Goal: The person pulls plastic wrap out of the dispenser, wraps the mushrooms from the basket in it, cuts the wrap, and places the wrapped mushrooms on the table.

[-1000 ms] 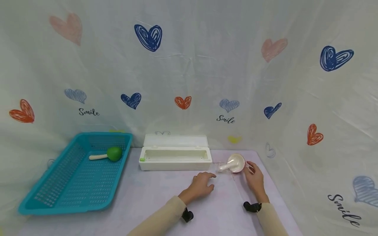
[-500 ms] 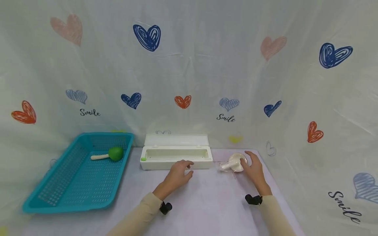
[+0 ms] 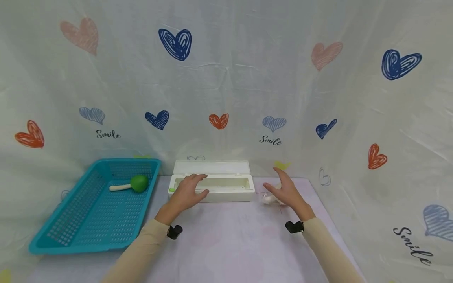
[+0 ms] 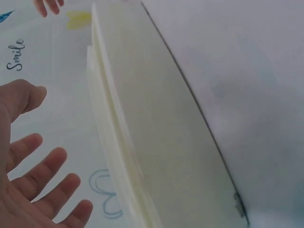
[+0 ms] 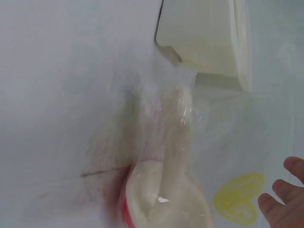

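Note:
In the head view my left hand (image 3: 185, 193) is raised before the left part of a long white box (image 3: 223, 196), thumb and fingers spread around nothing. The box's lid (image 3: 212, 167) stands open at the back; its long inside shows bare. To the right, my right hand (image 3: 289, 193) hovers over a ladle (image 3: 270, 198) in clear plastic wrap and hides most of it. The right wrist view shows that ladle (image 5: 175, 147) lying face up, white inside and red outside, its handle pointing toward the box's end. The right fingers (image 5: 285, 190) hold nothing.
At the left stands a large turquoise basket (image 3: 31, 247), with a green ladle (image 3: 139, 183) with a white handle lying in it. A heart-printed curtain (image 3: 226, 78) hangs right behind the table (image 3: 230, 243) and along its right side.
My left hand has moved left from near the wrapped ladle to the box's left part. My right hand has come off the ladle's side and risen leftward, fingers spreading. The ladle stays on the table.

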`<state>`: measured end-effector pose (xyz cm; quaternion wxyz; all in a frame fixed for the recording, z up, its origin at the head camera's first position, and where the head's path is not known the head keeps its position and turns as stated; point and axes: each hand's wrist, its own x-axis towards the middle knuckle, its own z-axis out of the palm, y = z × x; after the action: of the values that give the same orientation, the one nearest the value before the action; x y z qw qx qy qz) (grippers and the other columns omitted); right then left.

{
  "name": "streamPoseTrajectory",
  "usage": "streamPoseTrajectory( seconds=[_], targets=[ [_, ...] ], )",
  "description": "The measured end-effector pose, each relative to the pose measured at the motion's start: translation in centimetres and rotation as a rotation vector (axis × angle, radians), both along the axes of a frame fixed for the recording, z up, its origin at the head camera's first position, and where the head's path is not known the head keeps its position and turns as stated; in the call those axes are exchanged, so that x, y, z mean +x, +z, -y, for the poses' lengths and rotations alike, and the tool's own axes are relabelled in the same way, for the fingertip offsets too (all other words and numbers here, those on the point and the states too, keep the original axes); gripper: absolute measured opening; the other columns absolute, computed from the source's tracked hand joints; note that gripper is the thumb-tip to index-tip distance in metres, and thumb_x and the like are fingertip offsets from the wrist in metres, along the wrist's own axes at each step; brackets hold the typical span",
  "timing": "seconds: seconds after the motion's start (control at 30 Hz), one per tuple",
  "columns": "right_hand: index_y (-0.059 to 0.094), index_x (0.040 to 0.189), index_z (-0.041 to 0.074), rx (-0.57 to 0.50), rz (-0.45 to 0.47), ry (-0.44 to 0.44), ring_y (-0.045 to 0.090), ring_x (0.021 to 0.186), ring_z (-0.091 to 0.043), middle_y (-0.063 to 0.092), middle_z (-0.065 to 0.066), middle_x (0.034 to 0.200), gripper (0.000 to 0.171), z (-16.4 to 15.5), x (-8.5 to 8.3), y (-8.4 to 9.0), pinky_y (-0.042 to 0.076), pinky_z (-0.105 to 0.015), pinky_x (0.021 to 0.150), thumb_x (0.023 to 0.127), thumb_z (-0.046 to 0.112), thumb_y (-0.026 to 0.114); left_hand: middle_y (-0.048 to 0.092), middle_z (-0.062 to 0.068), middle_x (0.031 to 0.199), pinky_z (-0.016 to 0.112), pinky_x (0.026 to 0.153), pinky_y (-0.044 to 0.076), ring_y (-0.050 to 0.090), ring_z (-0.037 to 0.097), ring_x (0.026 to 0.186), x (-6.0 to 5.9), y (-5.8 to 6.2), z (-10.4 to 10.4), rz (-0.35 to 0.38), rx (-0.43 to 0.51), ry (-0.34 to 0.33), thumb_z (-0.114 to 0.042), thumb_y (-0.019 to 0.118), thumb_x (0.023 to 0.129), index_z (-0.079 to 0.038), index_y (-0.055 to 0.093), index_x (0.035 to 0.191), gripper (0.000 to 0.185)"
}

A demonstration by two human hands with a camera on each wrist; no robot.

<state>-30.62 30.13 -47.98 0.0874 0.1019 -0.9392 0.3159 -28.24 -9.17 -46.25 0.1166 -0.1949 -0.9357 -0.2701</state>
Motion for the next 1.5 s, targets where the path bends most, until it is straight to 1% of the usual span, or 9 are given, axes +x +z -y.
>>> streamPoseTrajectory(
  seconds=[0.17, 0.37, 0.53, 0.7, 0.83, 0.97, 1.17, 1.37, 1.5],
  targets=[
    [0.025, 0.162, 0.011, 0.017, 0.032, 0.062, 0.027, 0.154, -0.041, 0.028, -0.017, 0.167, 0.1, 2.1, -0.4, 0.7, 0.027, -0.064, 0.12, 0.09, 0.065, 0.068, 0.059, 0.02, 0.142, 0.062, 0.107, 0.045, 0.055, 0.042, 0.132, -0.5, 0.2, 1.8, 0.016, -0.058, -0.001, -0.03, 0.079, 0.09, -0.007, 0.055, 0.145, 0.064],
    [0.026, 0.162, 0.012, 0.023, 0.059, 0.118, 0.028, 0.154, -0.036, 0.029, -0.013, 0.167, 0.102, 4.3, -0.6, 0.4, 0.028, -0.06, 0.122, 0.088, 0.066, 0.07, 0.057, 0.022, 0.145, 0.061, 0.107, 0.046, 0.056, 0.041, 0.131, -1.1, -0.1, 3.6, 0.091, -0.091, 0.007, -0.024, 0.081, 0.089, -0.006, 0.051, 0.148, 0.069],
    [0.028, 0.161, 0.009, 0.016, 0.046, 0.165, 0.031, 0.153, -0.037, 0.033, -0.014, 0.165, 0.096, 6.0, -0.6, -0.2, 0.029, -0.06, 0.122, 0.09, 0.056, 0.072, 0.058, 0.02, 0.146, 0.06, 0.109, 0.045, 0.056, 0.04, 0.134, -1.3, -0.5, 4.3, 0.173, -0.114, 0.025, -0.019, 0.08, 0.09, -0.005, 0.054, 0.145, 0.063],
    [0.031, 0.16, 0.01, 0.021, 0.039, 0.209, 0.033, 0.152, -0.033, 0.037, -0.012, 0.164, 0.091, 7.6, -0.7, -1.1, 0.03, -0.055, 0.122, 0.092, 0.055, 0.071, 0.061, 0.018, 0.144, 0.06, 0.112, 0.042, 0.053, 0.039, 0.137, -1.5, -1.0, 4.6, 0.22, -0.141, 0.048, -0.017, 0.074, 0.095, -0.003, 0.06, 0.139, 0.048],
    [0.034, 0.159, 0.01, 0.023, 0.026, 0.243, 0.035, 0.151, -0.032, 0.04, -0.013, 0.161, 0.087, 8.7, -0.6, -1.6, 0.031, -0.053, 0.123, 0.093, 0.053, 0.07, 0.065, 0.017, 0.139, 0.058, 0.11, 0.044, 0.056, 0.038, 0.134, -1.7, -1.4, 4.8, 0.222, -0.143, 0.064, -0.015, 0.07, 0.098, -0.003, 0.065, 0.133, 0.037],
    [0.035, 0.159, 0.011, 0.044, 0.0, 0.266, 0.037, 0.15, -0.033, 0.042, -0.013, 0.16, 0.084, 9.8, -0.6, -2.0, 0.033, -0.055, 0.121, 0.094, 0.051, 0.069, 0.069, 0.016, 0.133, 0.062, 0.109, 0.042, 0.06, 0.038, 0.129, -1.9, -1.8, 4.8, 0.215, -0.145, 0.07, -0.014, 0.069, 0.098, -0.003, 0.068, 0.128, 0.031],
    [0.037, 0.159, 0.013, 0.053, -0.013, 0.27, 0.038, 0.15, -0.034, 0.044, -0.013, 0.159, 0.079, 11.4, -1.0, -2.3, 0.034, -0.055, 0.12, 0.095, 0.049, 0.068, 0.075, 0.012, 0.12, 0.064, 0.107, 0.038, 0.066, 0.035, 0.12, -2.2, -2.4, 5.0, 0.215, -0.151, 0.088, -0.014, 0.07, 0.098, -0.005, 0.073, 0.12, 0.024],
    [0.038, 0.158, 0.012, 0.054, 0.002, 0.264, 0.037, 0.15, -0.035, 0.044, -0.014, 0.159, 0.075, 12.3, -1.1, -2.4, 0.033, -0.055, 0.121, 0.097, 0.046, 0.066, 0.077, 0.01, 0.114, 0.063, 0.107, 0.037, 0.067, 0.034, 0.116, -2.5, -3.0, 5.2, 0.185, -0.133, 0.095, -0.015, 0.071, 0.097, -0.008, 0.077, 0.113, 0.018],
    [0.04, 0.157, 0.011, 0.047, -0.009, 0.273, 0.041, 0.148, -0.035, 0.046, -0.014, 0.158, 0.072, 12.8, -1.3, -2.7, 0.036, -0.056, 0.119, 0.098, 0.044, 0.065, 0.078, 0.008, 0.108, 0.062, 0.106, 0.037, 0.069, 0.033, 0.11, -2.6, -3.2, 5.3, 0.164, -0.119, 0.1, -0.015, 0.071, 0.097, -0.008, 0.079, 0.108, 0.015]
  ],
)
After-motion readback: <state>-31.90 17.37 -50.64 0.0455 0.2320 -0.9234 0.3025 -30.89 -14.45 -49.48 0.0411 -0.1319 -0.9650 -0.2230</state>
